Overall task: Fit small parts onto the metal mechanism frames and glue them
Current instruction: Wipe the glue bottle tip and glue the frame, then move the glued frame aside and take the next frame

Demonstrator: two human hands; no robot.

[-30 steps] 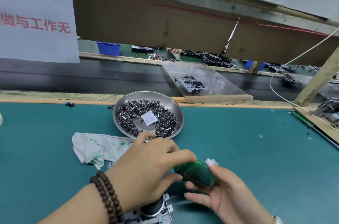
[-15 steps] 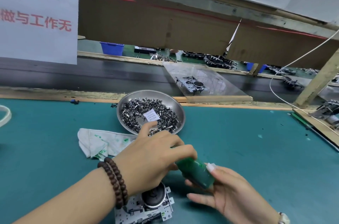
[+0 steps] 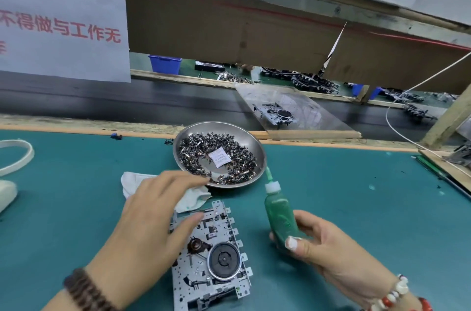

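At 6 o'clock on the green mat lies the metal frame (image 3: 211, 257). At 12 o'clock from it sits the dish (image 3: 257, 147) of small parts (image 3: 198, 150). The left hand (image 3: 153, 214), fingers spread, reaches there, so parts could spill. The right hand (image 3: 328, 247) grips the glue bottle (image 3: 280, 214), which could drip. I cannot tell if the blurred fingertips hold a part.

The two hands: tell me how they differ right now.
The left hand reaches forward with fingers stretched toward the metal dish of small parts, holding nothing that shows; the right hand curls round the green glue bottle. The left hand hangs over the white cloth and the metal frame; the right hand sits beside the frame, over the green mat. Both wear a bead bracelet.
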